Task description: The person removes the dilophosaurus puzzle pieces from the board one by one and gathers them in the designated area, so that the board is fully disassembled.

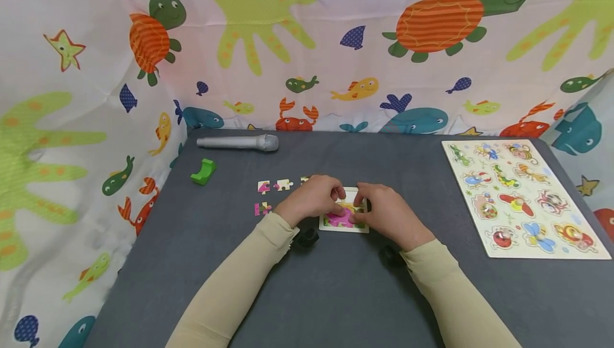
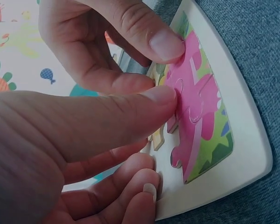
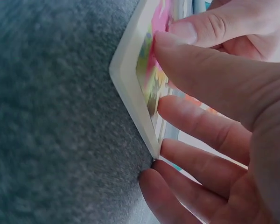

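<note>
A small white-framed puzzle board (image 1: 344, 229) lies between both hands, with joined pink and green puzzle pieces (image 2: 207, 112) along its near side. My left hand (image 1: 314, 197) pinches at a pink piece, its thumb (image 2: 161, 95) on the printed face and the other fingers curled by the frame. From the opposite side my right hand (image 1: 388, 212) does likewise: its thumb (image 3: 170, 44) lies on the pieces and its index fingertip (image 3: 168, 105) touches their edge. Fingers cover much of the board's middle in the head view. Yellow pieces show behind the pink ones in the left wrist view.
Loose puzzle pieces (image 1: 283, 184) lie left of the board, one partly behind the left hand. Farther left are a green curved block (image 1: 203, 171) and a grey microphone (image 1: 237, 142). A large insect puzzle board (image 1: 479, 209) sits at right. Patterned cloth (image 1: 268, 49) borders the table.
</note>
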Demonstrator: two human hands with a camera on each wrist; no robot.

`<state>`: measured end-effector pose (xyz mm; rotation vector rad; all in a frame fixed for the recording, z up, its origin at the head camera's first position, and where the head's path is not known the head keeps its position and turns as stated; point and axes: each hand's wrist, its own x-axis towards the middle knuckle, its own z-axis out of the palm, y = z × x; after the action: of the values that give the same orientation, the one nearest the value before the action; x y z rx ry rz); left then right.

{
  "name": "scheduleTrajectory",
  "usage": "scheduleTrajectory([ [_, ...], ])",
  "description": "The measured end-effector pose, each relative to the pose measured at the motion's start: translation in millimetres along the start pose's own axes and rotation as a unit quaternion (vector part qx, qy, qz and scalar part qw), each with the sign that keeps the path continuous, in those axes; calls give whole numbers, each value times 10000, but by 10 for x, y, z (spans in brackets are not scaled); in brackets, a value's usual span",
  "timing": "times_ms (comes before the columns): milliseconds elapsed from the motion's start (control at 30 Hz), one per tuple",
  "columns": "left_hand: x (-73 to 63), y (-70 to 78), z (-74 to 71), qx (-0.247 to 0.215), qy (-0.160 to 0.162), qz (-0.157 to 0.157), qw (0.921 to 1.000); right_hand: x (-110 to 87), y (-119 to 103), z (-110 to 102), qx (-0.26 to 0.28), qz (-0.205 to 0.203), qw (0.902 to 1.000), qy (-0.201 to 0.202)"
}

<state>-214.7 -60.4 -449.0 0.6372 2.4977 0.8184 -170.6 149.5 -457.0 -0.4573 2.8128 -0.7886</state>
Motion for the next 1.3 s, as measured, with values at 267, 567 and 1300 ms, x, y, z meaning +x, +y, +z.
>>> scheduleTrajectory([
  [267, 10, -26, 9, -97, -28, -42, 9999, 4, 33, -10, 36, -210, 9998, -23],
  [567, 19, -19, 20, 8, -29, -49, 10000, -3, 48, 1, -36, -370, 9993, 31],
  [1300, 10, -53, -50, -694, -93, 14, 9975, -10, 28, -5, -59, -249, 9997, 48],
])
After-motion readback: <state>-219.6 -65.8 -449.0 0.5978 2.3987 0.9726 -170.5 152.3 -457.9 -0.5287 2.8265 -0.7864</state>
